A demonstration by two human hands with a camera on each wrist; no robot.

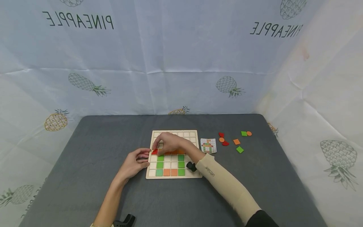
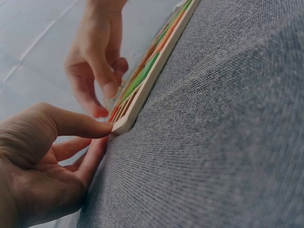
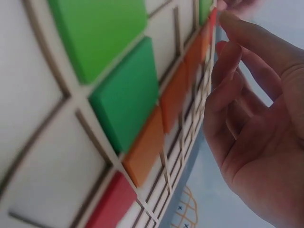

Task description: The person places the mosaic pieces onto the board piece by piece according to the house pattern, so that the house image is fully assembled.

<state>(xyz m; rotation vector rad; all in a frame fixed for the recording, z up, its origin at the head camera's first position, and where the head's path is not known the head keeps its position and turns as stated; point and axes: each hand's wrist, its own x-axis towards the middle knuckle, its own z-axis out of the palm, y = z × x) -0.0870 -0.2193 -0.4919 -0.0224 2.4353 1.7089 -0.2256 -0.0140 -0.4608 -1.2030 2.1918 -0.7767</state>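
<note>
A light wooden grid board (image 1: 167, 177) lies on the table. My left hand (image 1: 133, 164) is at its left edge, thumb and fingertips touching the rim at separate spots. From the left wrist view, that thumb meets the edge near a corner. My right hand (image 1: 169, 142) reaches across the board, thumb and index finger pinching a small red piece (image 1: 154, 152) at a left-hand cell. Green tiles (image 1: 160, 165) and orange tiles (image 1: 170, 172) fill several cells. The right wrist view shows another red piece (image 3: 111, 204) beside an orange tile; the right hand hides part of the upper board.
A small pattern card (image 1: 208, 145) lies right of the board. Beyond it are scattered loose red pieces (image 1: 225, 143), orange discs (image 1: 221, 139), an orange square (image 1: 236, 142) and green squares (image 1: 239, 149). A pineapple-print cloth (image 1: 158, 91) hangs behind the grey tabletop (image 1: 93, 151).
</note>
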